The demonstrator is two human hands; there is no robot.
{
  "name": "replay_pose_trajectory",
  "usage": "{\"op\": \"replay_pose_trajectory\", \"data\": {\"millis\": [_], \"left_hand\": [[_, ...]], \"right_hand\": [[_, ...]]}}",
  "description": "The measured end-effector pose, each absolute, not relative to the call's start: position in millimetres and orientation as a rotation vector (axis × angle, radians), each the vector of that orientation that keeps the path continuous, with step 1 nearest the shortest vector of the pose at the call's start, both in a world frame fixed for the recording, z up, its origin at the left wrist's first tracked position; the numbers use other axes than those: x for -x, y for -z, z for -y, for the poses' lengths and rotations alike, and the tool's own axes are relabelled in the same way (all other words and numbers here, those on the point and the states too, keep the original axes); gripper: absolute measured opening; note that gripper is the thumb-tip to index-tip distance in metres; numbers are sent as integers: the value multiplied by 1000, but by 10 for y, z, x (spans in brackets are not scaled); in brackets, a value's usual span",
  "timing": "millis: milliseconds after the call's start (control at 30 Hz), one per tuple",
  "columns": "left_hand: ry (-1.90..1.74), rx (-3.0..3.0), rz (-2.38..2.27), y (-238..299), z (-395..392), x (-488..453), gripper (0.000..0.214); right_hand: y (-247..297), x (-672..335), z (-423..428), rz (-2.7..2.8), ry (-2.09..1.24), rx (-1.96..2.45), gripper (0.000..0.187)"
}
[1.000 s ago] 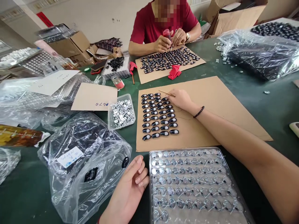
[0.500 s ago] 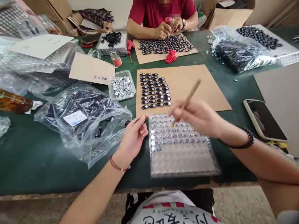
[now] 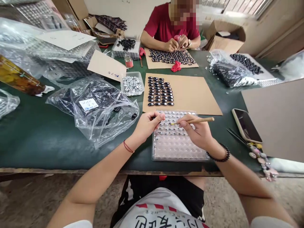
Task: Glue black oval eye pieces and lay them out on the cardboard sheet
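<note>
Wooden stick (image 3: 203,120) pinched in right hand (image 3: 198,131) above tray (image 3: 174,148).

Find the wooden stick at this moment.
In the head view, the wooden stick is just right of centre, held in the right hand, its tip pointing left over the clear tray, near the left hand.

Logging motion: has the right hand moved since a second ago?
Yes: toward the wearer; the right hand went from over the cardboard sheet to over the plastic tray.
</note>
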State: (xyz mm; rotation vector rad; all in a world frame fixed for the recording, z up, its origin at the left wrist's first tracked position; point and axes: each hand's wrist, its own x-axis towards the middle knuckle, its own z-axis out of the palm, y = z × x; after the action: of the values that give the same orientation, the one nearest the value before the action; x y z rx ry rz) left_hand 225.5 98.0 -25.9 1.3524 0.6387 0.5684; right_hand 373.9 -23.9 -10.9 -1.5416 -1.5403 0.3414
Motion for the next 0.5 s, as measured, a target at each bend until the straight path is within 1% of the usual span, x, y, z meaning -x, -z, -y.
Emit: {"op": "replay_pose_trajectory", "data": {"millis": [100, 267, 433, 500], "left_hand": [[-606, -1614, -649, 244, -956, -2251, 21], [-551, -1817, -601, 304, -827, -2281, 25], [-412, -1808, -581, 253, -874, -2251, 20], [-420, -1632, -608, 202, -1042, -2241, 20]], "right_hand": [[232, -3823, 268, 1356, -339, 1491, 20], [334, -3793, 306, 1221, -494, 1356, 20], [315, -3806, 315, 1083, -496, 1184, 17], [319, -3845, 305, 941, -444, 1110, 18]]}}
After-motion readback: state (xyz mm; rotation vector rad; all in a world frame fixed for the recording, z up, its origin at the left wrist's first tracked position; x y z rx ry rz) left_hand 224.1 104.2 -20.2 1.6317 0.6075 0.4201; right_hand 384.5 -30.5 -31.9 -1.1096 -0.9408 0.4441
